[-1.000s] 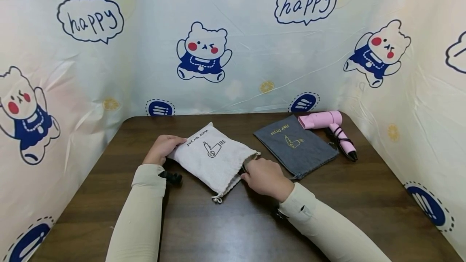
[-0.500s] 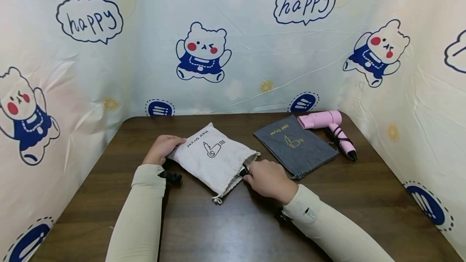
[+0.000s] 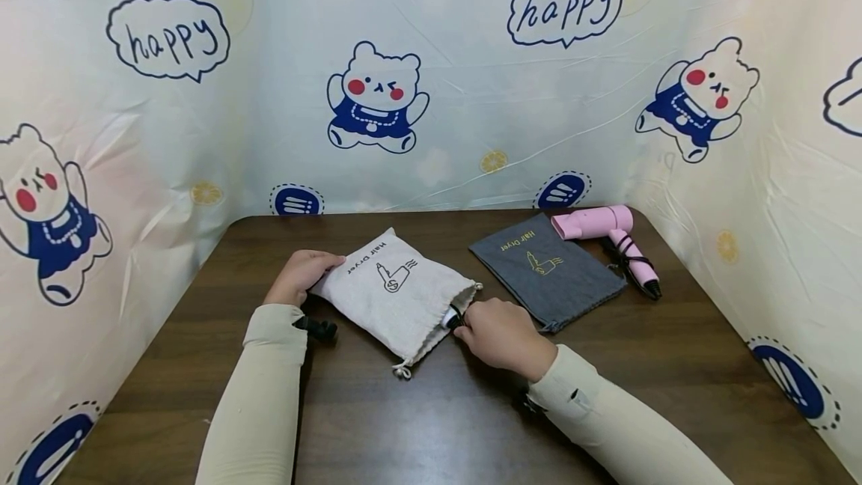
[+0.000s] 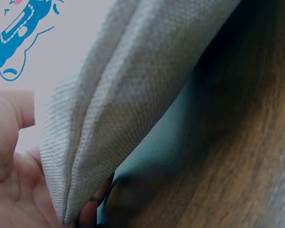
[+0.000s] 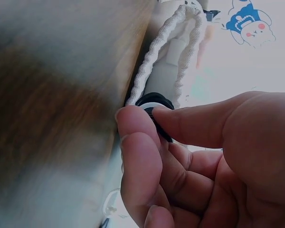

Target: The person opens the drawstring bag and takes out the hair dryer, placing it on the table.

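A white drawstring bag printed "Hair Dryer" lies on the table with its mouth toward the right. My left hand grips its closed far-left corner, and in the left wrist view the cloth corner sits between thumb and fingers. At the mouth, my right hand pinches the black-tipped end of a white hair dryer between thumb and fingers. That handle end pokes out of the opening; the remainder is hidden inside the bag.
To the right lies a flat dark grey "Hair Dryer" bag. A pink hair dryer, its black cord wound about the handle, rests partly over that bag's far corner. A printed curtain stands behind the brown table.
My right hand has drawn back slightly to the right, and more of the hair dryer's white-and-black end shows at the bag's mouth. The left hand and bag stay in place.
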Demonstrator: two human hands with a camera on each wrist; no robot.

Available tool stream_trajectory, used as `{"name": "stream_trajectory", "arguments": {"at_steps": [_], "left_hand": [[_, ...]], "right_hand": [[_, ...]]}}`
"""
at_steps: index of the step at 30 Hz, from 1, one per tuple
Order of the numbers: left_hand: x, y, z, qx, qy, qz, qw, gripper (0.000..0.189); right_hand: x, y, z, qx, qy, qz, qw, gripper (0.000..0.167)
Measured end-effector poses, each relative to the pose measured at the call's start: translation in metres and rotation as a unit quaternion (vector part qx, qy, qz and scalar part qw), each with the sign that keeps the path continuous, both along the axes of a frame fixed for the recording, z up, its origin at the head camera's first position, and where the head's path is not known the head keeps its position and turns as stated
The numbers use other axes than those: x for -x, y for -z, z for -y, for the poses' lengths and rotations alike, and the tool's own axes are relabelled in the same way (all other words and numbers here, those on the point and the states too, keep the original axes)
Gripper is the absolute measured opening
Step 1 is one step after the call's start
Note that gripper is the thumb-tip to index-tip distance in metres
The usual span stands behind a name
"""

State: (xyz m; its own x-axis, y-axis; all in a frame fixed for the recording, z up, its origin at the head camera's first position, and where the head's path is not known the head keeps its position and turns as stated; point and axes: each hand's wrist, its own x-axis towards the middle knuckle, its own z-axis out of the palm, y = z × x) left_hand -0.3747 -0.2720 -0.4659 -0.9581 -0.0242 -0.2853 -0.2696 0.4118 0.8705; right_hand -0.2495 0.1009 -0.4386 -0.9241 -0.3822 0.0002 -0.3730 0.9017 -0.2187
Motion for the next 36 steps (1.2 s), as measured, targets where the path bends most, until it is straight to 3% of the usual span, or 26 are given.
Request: {"name": "stream_trajectory", "arguments": {"at_steps": [36], "left_hand": [[0.001, 0.001, 0.001, -0.006, -0.004, 0.007, 0.9999, 0.050]], "right_hand": [[-0.011, -0.002, -0.018, 0.014, 0.009, -0.008, 0.9998, 0.048]]}}
